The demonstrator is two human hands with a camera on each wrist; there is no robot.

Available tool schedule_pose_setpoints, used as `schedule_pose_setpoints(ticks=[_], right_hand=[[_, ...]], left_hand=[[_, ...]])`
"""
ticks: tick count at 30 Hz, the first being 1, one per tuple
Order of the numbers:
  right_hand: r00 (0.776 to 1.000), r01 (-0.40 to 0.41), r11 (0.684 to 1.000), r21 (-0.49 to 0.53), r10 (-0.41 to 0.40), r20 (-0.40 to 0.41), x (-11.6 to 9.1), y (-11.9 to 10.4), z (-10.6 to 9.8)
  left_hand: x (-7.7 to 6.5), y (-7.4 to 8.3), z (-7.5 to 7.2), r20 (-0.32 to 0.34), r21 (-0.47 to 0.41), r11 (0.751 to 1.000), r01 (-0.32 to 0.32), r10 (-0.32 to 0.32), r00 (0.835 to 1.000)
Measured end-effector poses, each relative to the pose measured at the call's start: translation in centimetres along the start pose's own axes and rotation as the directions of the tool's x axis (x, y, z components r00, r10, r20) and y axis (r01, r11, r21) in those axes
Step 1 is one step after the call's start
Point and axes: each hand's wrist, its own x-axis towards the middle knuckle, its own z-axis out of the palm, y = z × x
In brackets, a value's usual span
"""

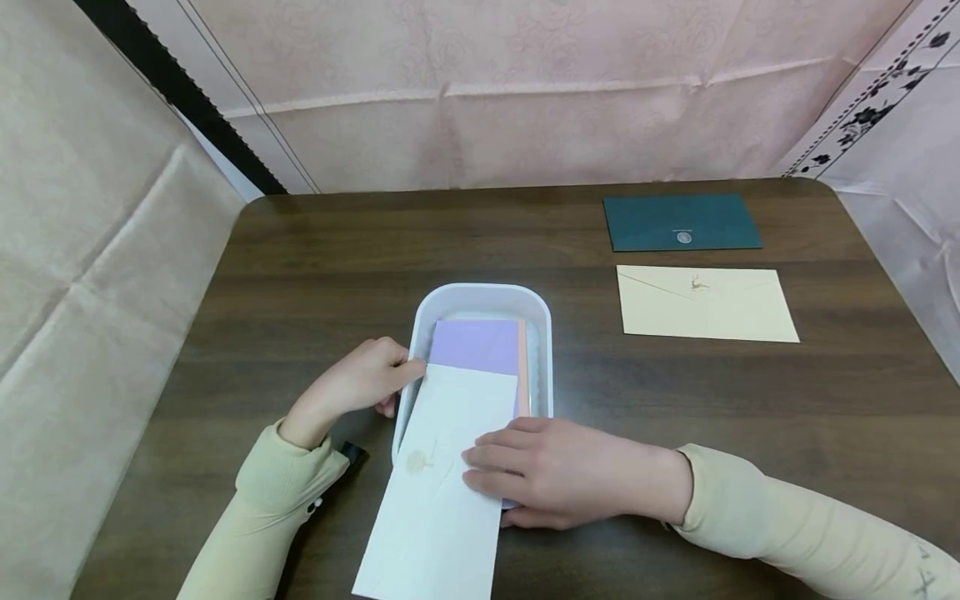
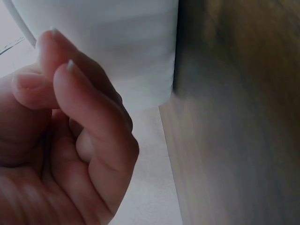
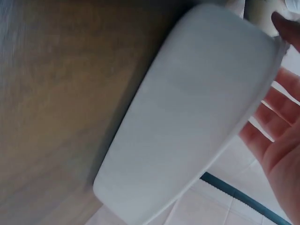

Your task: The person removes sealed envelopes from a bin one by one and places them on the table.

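Note:
A white envelope [image 1: 431, 500] with a faint gold mark lies slantwise over a white plastic tray [image 1: 483, 292], its near end reaching past the tray's near edge. Beneath it in the tray are a lilac envelope [image 1: 474, 346] and a pinkish strip [image 1: 522, 367]. My left hand [image 1: 367, 379] is at the tray's left rim, curled, its thumb and forefinger pinching the white envelope's far left corner; the contact itself is partly hidden. My right hand [image 1: 558, 475] rests its outstretched fingers on the white envelope's right side, with the thumb lower down, near the tray's near end.
To the far right on the brown wooden table [image 1: 337, 250] lie a dark green envelope [image 1: 682, 222] and a cream envelope [image 1: 705, 304] with a small deer mark. Pale cloth [image 1: 525, 133] hangs behind the table's back edge and along its sides.

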Motion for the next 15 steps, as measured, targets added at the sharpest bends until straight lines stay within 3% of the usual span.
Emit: schedule_pose_setpoints(ticks=[6,15], right_hand=[[0.992,0.089,0.991,-0.102,-0.097,-0.084,0.6,-0.7,0.4],[0.981,0.144,0.978,-0.152,-0.161,-0.108,1.0,-1.3,0.4]], left_hand=[[0.0,-0.1,0.0,-0.002,0.007,1.0,-0.01,0.01,1.0],[0.0,0.0,0.0,-0.006,0.001,1.0,-0.008,0.008,1.0]])
